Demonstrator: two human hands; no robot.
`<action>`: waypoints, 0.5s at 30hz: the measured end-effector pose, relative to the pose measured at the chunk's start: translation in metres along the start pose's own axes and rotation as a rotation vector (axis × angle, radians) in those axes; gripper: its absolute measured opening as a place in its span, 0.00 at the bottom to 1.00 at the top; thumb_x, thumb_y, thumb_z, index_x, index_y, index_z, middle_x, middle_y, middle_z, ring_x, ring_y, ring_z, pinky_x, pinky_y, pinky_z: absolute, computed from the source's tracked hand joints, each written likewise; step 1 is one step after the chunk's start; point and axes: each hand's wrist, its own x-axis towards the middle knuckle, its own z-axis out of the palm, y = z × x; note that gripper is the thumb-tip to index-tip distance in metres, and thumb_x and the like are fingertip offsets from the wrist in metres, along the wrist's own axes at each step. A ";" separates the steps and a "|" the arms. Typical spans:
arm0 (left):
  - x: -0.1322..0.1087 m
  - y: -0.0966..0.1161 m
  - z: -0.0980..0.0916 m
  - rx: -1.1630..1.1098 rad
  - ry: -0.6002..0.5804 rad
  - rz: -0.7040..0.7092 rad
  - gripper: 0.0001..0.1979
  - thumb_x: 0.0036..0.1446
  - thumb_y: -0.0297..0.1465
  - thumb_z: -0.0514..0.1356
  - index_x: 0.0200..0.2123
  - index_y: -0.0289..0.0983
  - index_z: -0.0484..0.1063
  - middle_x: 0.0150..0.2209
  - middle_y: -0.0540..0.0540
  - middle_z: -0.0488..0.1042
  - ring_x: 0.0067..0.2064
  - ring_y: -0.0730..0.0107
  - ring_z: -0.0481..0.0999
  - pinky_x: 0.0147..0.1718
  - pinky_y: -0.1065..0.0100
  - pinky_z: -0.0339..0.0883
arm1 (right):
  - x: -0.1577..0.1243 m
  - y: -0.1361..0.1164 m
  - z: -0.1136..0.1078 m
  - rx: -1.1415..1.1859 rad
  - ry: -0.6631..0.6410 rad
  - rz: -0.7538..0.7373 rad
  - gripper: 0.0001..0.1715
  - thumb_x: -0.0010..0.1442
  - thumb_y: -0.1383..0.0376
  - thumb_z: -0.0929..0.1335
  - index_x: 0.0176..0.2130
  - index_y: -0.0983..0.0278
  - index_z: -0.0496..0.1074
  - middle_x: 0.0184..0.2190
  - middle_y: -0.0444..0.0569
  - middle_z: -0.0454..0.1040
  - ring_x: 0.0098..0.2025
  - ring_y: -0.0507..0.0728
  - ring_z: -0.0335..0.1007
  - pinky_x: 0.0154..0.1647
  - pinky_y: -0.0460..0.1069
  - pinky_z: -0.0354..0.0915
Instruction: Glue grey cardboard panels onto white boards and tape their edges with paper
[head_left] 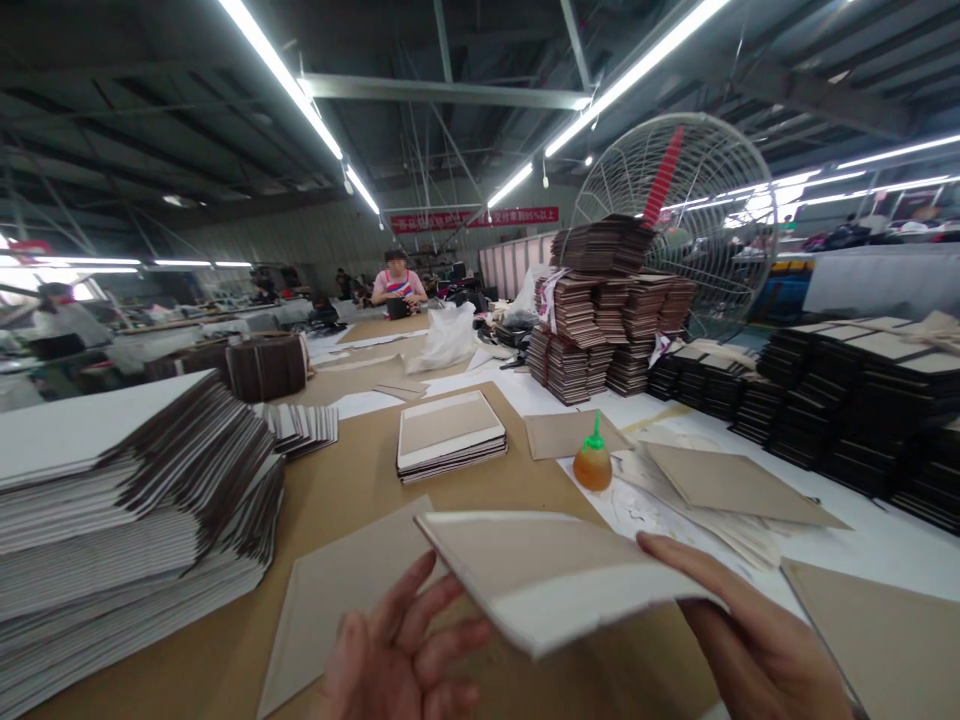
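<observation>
Holding: right hand (757, 640) pinches board (547, 580) at right edge
Left hand (397, 660): spread, just under board
Handling: prob light, stiff; grip by edges

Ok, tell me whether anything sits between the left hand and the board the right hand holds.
Nothing visible does. The left hand, fingers spread, is open right beside the board; the right hand grips its right side. A grey sheet lies beneath.
</observation>
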 end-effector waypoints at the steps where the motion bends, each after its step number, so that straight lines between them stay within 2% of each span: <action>1: 0.003 0.005 0.009 -0.006 0.006 0.034 0.35 0.48 0.60 0.57 0.53 0.47 0.69 0.59 0.42 0.70 0.52 0.49 0.76 0.41 0.55 0.73 | 0.014 -0.008 0.009 0.144 0.032 0.160 0.17 0.58 0.57 0.70 0.48 0.53 0.78 0.49 0.46 0.78 0.51 0.64 0.74 0.56 0.59 0.69; 3: 0.013 0.009 0.027 0.064 0.077 0.095 0.34 0.52 0.56 0.57 0.57 0.44 0.64 0.62 0.40 0.65 0.56 0.53 0.72 0.44 0.59 0.71 | 0.040 -0.025 0.031 0.559 0.034 0.430 0.20 0.59 0.55 0.70 0.51 0.55 0.75 0.51 0.46 0.77 0.50 0.64 0.74 0.49 0.60 0.74; 5: 0.025 0.008 0.045 0.122 0.131 0.088 0.32 0.56 0.52 0.58 0.58 0.42 0.60 0.65 0.39 0.61 0.60 0.56 0.67 0.52 0.59 0.66 | 0.060 -0.041 0.056 0.891 -0.015 0.540 0.24 0.58 0.58 0.72 0.54 0.53 0.71 0.54 0.45 0.74 0.52 0.63 0.72 0.43 0.60 0.76; 7: 0.036 0.005 0.060 0.128 0.087 0.083 0.30 0.58 0.50 0.57 0.59 0.42 0.59 0.66 0.39 0.59 0.63 0.57 0.63 0.56 0.56 0.62 | 0.070 -0.053 0.081 1.077 -0.040 0.594 0.25 0.56 0.60 0.73 0.53 0.51 0.70 0.54 0.43 0.74 0.51 0.60 0.72 0.41 0.56 0.77; 10: 0.049 0.003 0.075 0.072 0.005 0.214 0.24 0.60 0.47 0.57 0.55 0.43 0.64 0.64 0.41 0.63 0.63 0.57 0.63 0.56 0.55 0.63 | 0.066 -0.065 0.115 1.203 -0.065 0.659 0.22 0.55 0.61 0.74 0.50 0.53 0.71 0.51 0.43 0.75 0.46 0.56 0.74 0.39 0.51 0.76; 13: 0.060 0.010 0.078 0.024 0.082 0.356 0.17 0.59 0.41 0.60 0.51 0.45 0.68 0.58 0.45 0.71 0.58 0.61 0.70 0.52 0.61 0.68 | 0.057 -0.071 0.137 1.191 -0.175 0.682 0.21 0.55 0.59 0.73 0.49 0.57 0.70 0.49 0.46 0.76 0.42 0.55 0.74 0.36 0.49 0.73; 15: 0.068 0.020 0.070 0.019 0.152 0.398 0.15 0.60 0.36 0.60 0.50 0.46 0.69 0.55 0.48 0.74 0.54 0.65 0.74 0.49 0.65 0.70 | 0.060 -0.068 0.140 1.147 -0.291 0.606 0.23 0.55 0.59 0.72 0.51 0.58 0.69 0.51 0.48 0.75 0.45 0.57 0.73 0.39 0.50 0.72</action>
